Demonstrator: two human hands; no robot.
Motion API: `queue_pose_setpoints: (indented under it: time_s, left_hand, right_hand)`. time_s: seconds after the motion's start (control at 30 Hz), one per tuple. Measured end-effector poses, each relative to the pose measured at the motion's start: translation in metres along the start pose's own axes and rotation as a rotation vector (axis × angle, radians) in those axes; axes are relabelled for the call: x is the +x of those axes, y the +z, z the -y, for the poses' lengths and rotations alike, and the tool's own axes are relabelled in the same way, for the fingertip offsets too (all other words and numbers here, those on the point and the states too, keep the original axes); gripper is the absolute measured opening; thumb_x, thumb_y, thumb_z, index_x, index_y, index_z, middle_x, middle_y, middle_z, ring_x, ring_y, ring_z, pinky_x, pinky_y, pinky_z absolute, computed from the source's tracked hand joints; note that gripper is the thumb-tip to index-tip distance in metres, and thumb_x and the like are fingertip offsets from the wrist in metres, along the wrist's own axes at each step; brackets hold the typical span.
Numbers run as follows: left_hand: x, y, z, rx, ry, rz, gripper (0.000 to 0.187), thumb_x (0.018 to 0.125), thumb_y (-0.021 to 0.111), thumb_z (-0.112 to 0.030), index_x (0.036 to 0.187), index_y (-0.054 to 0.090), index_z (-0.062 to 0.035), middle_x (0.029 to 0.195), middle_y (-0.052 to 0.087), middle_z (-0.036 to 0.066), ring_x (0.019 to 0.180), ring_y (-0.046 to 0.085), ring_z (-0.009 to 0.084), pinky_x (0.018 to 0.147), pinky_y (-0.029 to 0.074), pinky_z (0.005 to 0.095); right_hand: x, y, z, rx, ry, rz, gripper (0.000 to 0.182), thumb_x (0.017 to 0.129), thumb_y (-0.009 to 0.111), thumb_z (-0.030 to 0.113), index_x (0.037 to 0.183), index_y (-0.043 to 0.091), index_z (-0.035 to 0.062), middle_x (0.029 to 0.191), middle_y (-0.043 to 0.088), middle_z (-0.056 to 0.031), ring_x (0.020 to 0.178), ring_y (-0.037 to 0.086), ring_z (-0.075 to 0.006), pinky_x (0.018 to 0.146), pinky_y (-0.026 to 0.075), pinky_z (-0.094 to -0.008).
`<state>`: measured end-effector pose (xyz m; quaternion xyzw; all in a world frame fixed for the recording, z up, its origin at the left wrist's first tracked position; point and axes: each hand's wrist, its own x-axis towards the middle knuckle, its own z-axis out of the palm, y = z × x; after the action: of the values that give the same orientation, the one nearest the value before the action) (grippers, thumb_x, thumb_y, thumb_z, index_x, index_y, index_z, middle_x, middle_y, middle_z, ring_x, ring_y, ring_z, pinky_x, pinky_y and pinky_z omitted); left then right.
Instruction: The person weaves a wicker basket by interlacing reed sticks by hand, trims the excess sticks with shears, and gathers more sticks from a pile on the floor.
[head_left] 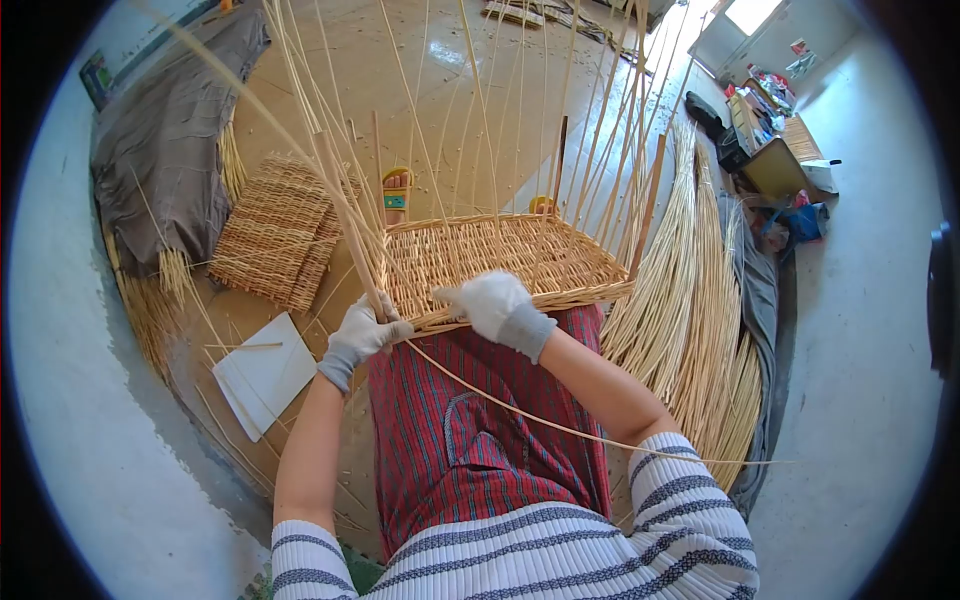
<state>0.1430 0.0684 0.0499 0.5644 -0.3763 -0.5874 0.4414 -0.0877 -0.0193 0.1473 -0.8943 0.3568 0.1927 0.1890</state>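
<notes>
A half-woven wicker basket (pixel 500 250) rests on my lap, its flat woven base tilted toward me and long upright rods rising from its edges. My left hand (pixel 366 336), in a pale glove, is closed around the near left corner, by a thick corner stake (pixel 345 215). Over the near edge is my right hand (pixel 495 305), also gloved, its fingers curled and pointing left; what they hold is hidden. A long loose willow rod (pixel 520 408) runs from the near left corner to the right, across my apron and past my right forearm.
Woven panels (pixel 275 232) lie on the floor at left, near a white board (pixel 265 375) and a grey cloth (pixel 175 140) over rods. Long bundles of willow rods (pixel 680 290) lie at right. Beyond them stands a cluttered box (pixel 775 165). Tall rods surround the basket.
</notes>
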Motion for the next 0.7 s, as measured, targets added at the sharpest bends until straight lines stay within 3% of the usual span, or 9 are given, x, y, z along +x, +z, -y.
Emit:
queue_pose_setpoints:
  time_s: [0.1,0.2,0.23,0.27,0.33,0.4,0.47,0.53,0.7]
  left_hand:
    - [0.004,0.016,0.008,0.098,0.093,-0.160,0.055,0.065,0.098,-0.017,0.086,0.048,-0.0128,0.070,0.047,-0.006,0.064,0.047,0.0087,0.057,0.045,0.0257]
    - [0.006,0.015,0.008,0.114,0.054,-0.216,0.056,0.062,0.099,-0.022,0.081,0.047,-0.0133,0.070,0.047,-0.005,0.064,0.047,0.0090,0.058,0.044,0.0272]
    - [0.005,0.015,0.008,0.118,0.062,-0.217,0.056,0.062,0.099,-0.022,0.081,0.047,-0.0133,0.070,0.047,-0.005,0.064,0.047,0.0090,0.058,0.044,0.0272]
    - [0.003,0.014,0.006,0.119,0.037,-0.224,0.056,0.062,0.100,-0.022,0.079,0.047,-0.0136,0.069,0.047,-0.006,0.063,0.047,0.0091,0.057,0.044,0.0274]
    - [0.001,0.018,0.000,0.122,-0.015,-0.227,0.056,0.061,0.100,-0.024,0.075,0.047,-0.0140,0.067,0.047,-0.006,0.061,0.047,0.0093,0.055,0.044,0.0279]
    - [-0.002,0.024,-0.008,0.061,-0.016,-0.241,0.054,0.063,0.099,-0.022,0.074,0.047,-0.0141,0.066,0.048,-0.006,0.060,0.047,0.0088,0.054,0.043,0.0275]
    - [-0.002,0.027,-0.005,0.093,0.029,-0.303,0.053,0.064,0.099,-0.021,0.074,0.047,-0.0142,0.066,0.049,-0.005,0.061,0.047,0.0084,0.054,0.043,0.0270]
    - [-0.004,0.033,-0.005,0.134,0.013,-0.327,0.052,0.066,0.097,-0.020,0.075,0.046,-0.0141,0.065,0.048,-0.005,0.060,0.046,0.0084,0.053,0.043,0.0274]
    - [-0.006,0.034,-0.015,0.317,0.019,-0.406,0.054,0.065,0.098,-0.024,0.075,0.046,-0.0129,0.065,0.048,-0.005,0.060,0.046,0.0089,0.053,0.043,0.0281]
  right_hand:
    - [0.003,0.013,-0.020,-0.139,-0.134,-1.078,0.034,0.072,0.080,0.049,0.091,0.075,0.0214,0.085,0.065,-0.0032,0.079,0.063,-0.0261,0.062,0.049,-0.0431]
    - [0.011,0.055,-0.013,0.234,0.308,-1.083,0.034,0.075,0.081,0.046,0.080,0.068,0.0149,0.089,0.066,-0.0034,0.080,0.063,-0.0288,0.063,0.049,-0.0428]
    - [0.008,0.055,-0.015,0.471,0.475,-0.725,0.032,0.081,0.082,0.034,0.084,0.061,0.0107,0.094,0.066,-0.0044,0.080,0.063,-0.0245,0.064,0.051,-0.0388]
    - [0.016,0.060,-0.023,0.476,0.472,-0.735,0.032,0.081,0.082,0.034,0.084,0.061,0.0107,0.094,0.066,-0.0044,0.080,0.063,-0.0245,0.064,0.051,-0.0388]
    - [0.031,0.076,-0.051,1.561,-0.029,-1.129,0.031,0.085,0.078,0.021,0.106,0.060,0.0088,0.103,0.064,-0.0074,0.079,0.063,-0.0171,0.068,0.054,-0.0351]
    - [0.007,0.027,-0.047,1.390,0.050,-1.024,0.039,0.088,0.071,0.010,0.123,0.053,0.0070,0.115,0.061,-0.0089,0.084,0.062,-0.0122,0.075,0.055,-0.0321]
    - [0.005,-0.015,-0.026,1.115,-0.232,-0.770,0.046,0.087,0.067,0.002,0.131,0.055,0.0072,0.125,0.061,-0.0134,0.093,0.067,-0.0197,0.083,0.056,-0.0317]
    - [0.033,-0.048,0.005,0.286,-0.196,-1.001,0.059,0.085,0.065,0.001,0.140,0.051,0.0154,0.137,0.056,-0.0206,0.114,0.064,-0.0323,0.095,0.053,-0.0366]
    - [0.089,-0.091,0.046,0.399,0.152,-0.616,0.077,0.084,0.067,0.003,0.153,0.044,0.0269,0.146,0.045,-0.0250,0.135,0.046,-0.0387,0.106,0.045,-0.0419]
